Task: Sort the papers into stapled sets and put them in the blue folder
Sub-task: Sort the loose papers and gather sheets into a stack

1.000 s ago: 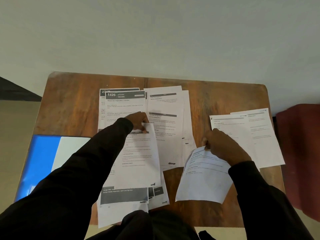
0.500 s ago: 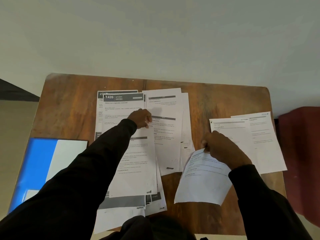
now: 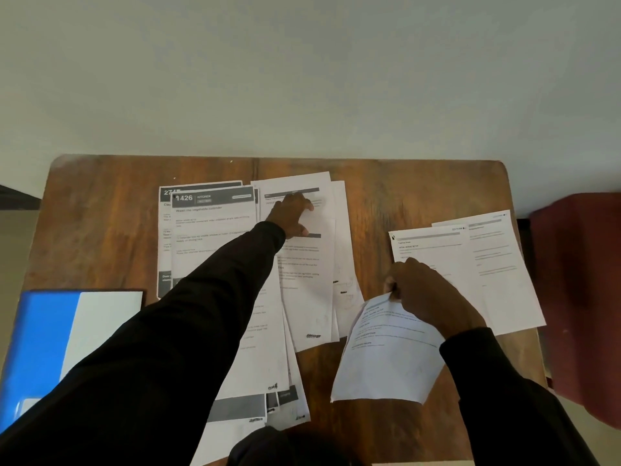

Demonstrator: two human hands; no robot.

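Observation:
Several printed sheets lie spread over a wooden table (image 3: 100,216). My left hand (image 3: 291,213) reaches far forward and rests with spread fingers on the top of a white sheet (image 3: 312,277) in the middle pile. Left of it lies a sheet headed "1426" (image 3: 211,227). My right hand (image 3: 426,294) pinches the top edge of a loose sheet (image 3: 386,361) that curls down toward me. Two more sheets (image 3: 487,274) lie under and beyond that hand. The open blue folder (image 3: 37,348) lies at the table's left front, with a white page inside.
A dark red object (image 3: 581,297) stands just off the table's right edge. A pale wall runs behind the table's far edge. More sheets with grey bars (image 3: 248,408) overhang the near edge beside my body.
My left hand has let go of the long sheet by the "1426" page and moved forward and right onto the top of the middle pile. My right hand keeps its pinch on the loose sheet.

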